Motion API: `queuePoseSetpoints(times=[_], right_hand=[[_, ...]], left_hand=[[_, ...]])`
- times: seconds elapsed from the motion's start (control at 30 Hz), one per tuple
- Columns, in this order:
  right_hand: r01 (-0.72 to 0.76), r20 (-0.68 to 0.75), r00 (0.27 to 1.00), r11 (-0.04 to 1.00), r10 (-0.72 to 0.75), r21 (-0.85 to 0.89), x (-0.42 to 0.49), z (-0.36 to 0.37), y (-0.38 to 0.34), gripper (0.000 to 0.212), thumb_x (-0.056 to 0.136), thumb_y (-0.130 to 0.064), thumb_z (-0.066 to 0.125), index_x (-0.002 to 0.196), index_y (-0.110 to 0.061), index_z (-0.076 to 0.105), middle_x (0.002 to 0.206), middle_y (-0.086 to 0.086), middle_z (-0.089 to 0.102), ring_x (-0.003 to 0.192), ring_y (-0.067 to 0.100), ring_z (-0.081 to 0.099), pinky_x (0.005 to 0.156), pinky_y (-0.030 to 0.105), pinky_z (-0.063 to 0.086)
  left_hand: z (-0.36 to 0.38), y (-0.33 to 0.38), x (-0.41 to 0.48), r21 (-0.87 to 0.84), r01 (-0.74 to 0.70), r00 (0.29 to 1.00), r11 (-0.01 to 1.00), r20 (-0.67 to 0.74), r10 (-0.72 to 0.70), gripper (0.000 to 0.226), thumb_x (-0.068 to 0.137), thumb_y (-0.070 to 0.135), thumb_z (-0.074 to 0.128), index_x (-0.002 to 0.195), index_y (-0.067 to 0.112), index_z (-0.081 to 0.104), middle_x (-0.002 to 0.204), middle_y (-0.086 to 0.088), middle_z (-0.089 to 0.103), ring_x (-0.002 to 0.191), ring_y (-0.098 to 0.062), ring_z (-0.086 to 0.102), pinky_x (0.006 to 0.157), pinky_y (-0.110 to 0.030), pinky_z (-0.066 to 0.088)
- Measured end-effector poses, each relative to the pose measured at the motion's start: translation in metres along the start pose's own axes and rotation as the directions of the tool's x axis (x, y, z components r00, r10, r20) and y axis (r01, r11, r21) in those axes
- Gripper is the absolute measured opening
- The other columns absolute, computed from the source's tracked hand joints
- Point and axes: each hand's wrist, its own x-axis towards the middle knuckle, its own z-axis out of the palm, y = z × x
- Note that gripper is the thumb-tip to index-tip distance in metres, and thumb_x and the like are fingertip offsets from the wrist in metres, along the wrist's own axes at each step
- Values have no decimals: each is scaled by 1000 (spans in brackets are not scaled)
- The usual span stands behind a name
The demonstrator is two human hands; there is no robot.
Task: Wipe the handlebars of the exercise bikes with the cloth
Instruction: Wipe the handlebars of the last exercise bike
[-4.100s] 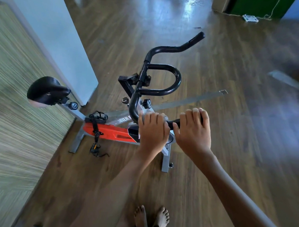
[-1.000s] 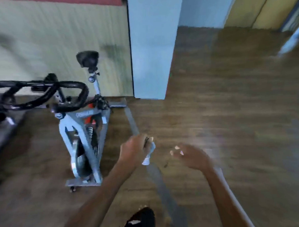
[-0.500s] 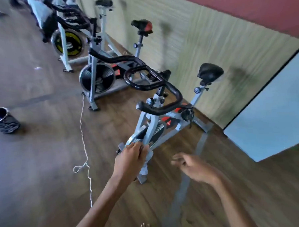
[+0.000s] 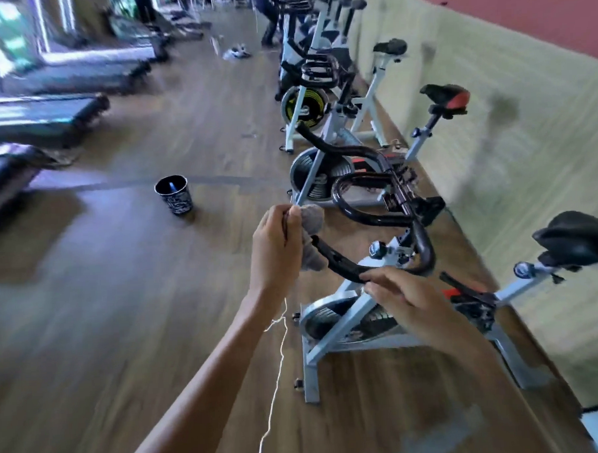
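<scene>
The nearest exercise bike (image 4: 350,323) has a grey frame and black looped handlebars (image 4: 369,216). My left hand (image 4: 276,253) grips a bunched grey cloth (image 4: 313,222) at the near end of the handlebar's left grip. My right hand (image 4: 401,295) reaches in from the right, its fingers touching the underside of the same bar near its bend. More bikes stand in a row behind, the closest with black handlebars (image 4: 335,144) and a red-tipped saddle (image 4: 446,95).
A dark patterned bucket (image 4: 173,194) stands on the wooden floor to the left. A white cord (image 4: 275,374) trails across the floor below my left arm. Treadmills (image 4: 39,114) line the left side. A pale wall (image 4: 491,122) runs along the right behind the bikes.
The view swung from open floor to along the bike row. Both hands rose to the nearest bike's handlebar; the left hand brought the cloth to the grip end and the right reached the bar.
</scene>
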Motion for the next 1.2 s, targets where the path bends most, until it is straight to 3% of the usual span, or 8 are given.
queuePoseSetpoints(times=[0.13, 0.23, 0.37, 0.47, 0.57, 0.97, 1.13, 1.2], right_hand=[[78, -109, 990, 995, -85, -68, 13, -6, 32, 33, 97, -45, 48, 113, -22, 65, 88, -15, 65, 83, -4, 61, 72, 16, 42], [78, -186, 971, 933, -151, -351, 31, -4, 63, 59, 93, -58, 30, 117, -17, 64, 102, -4, 68, 97, 12, 62, 92, 39, 45], [5, -88, 994, 840, -62, -543, 44, 6, 99, 83, 88, -73, 0, 118, -24, 59, 105, -5, 63, 107, 20, 54, 107, 36, 20], [10, -168, 978, 834, -123, -552, 43, 13, 110, 72, 94, -68, 8, 112, -22, 61, 98, -5, 63, 100, 21, 55, 105, 37, 22], [38, -186, 967, 820, -174, -571, 42, 17, 116, 59, 97, -61, 19, 113, -21, 60, 97, -4, 63, 98, 21, 55, 105, 38, 23], [10, -255, 948, 818, -191, -576, 42, 22, 115, 52, 96, -55, 28, 111, -17, 61, 96, -1, 63, 95, 24, 55, 101, 41, 29], [-41, -247, 961, 817, -126, -576, 40, 26, 108, 60, 96, -57, 19, 116, -16, 58, 101, 2, 59, 102, 26, 51, 107, 40, 21], [-66, -247, 964, 817, -95, -573, 41, 27, 106, 62, 96, -57, 17, 119, -15, 57, 104, 4, 58, 105, 27, 49, 109, 41, 20]], left_hand=[[32, -7, -25, 248, -165, 980, 955, 152, 129, 29, 99, 35, 39, 105, 16, 60, 106, 0, 62, 96, -20, 54, 86, -38, 48], [39, -12, -34, 329, -264, 964, 907, 105, 243, 35, 99, 35, 38, 111, 10, 59, 111, -4, 62, 101, -23, 52, 89, -35, 46], [43, -4, -12, 182, -7, 997, 983, 81, -7, 24, 96, 32, 44, 88, 14, 56, 86, 0, 63, 78, -19, 57, 74, -42, 51], [54, -5, -30, 357, -208, 975, 910, -3, 224, 20, 97, 23, 47, 95, 9, 61, 96, -4, 64, 92, -23, 56, 84, -42, 50], [57, -17, -40, 442, -402, 903, 802, 46, 428, 23, 98, 16, 45, 98, 4, 64, 104, -9, 63, 102, -32, 52, 94, -43, 45], [45, 2, -29, 399, -212, 977, 892, 110, 183, 25, 99, 30, 44, 100, 10, 59, 102, -1, 60, 95, -21, 49, 80, -24, 40], [50, -12, -41, 442, -410, 908, 798, 114, 404, 19, 96, 10, 47, 104, 2, 63, 108, -11, 61, 104, -31, 50, 105, -36, 37], [44, -13, -34, 397, -428, 903, 812, 160, 398, 16, 96, 10, 48, 100, 3, 62, 103, -7, 62, 100, -23, 49, 99, -31, 39]])
